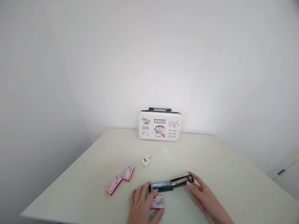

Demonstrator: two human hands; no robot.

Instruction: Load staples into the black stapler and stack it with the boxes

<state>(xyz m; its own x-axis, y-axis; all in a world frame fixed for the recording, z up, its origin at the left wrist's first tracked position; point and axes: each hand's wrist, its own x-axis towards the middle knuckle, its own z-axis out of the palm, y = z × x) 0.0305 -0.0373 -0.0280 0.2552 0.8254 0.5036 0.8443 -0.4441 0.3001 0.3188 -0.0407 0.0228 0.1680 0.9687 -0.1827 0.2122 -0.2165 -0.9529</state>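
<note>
A black stapler [173, 184] lies spread wide open above the table, its metal channel facing up, spanning both hands. At its left end my left hand [141, 203] has fingertips on the stapler's edge. Under that hand sits a pink-and-white staple box [158, 203], partly covered by the fingers, with the thumb at its lower edge. The other end of the stapler is pinched between the thumb and fingers of my right hand [199, 191].
Two red-and-white staple boxes, one nearer [114, 185] and one farther [128, 173], lie to the left. A small white box [146, 161] with a dark picture is behind the stapler. A white printed case [160, 125] with a black handle stands against the wall on the pale table [88, 174].
</note>
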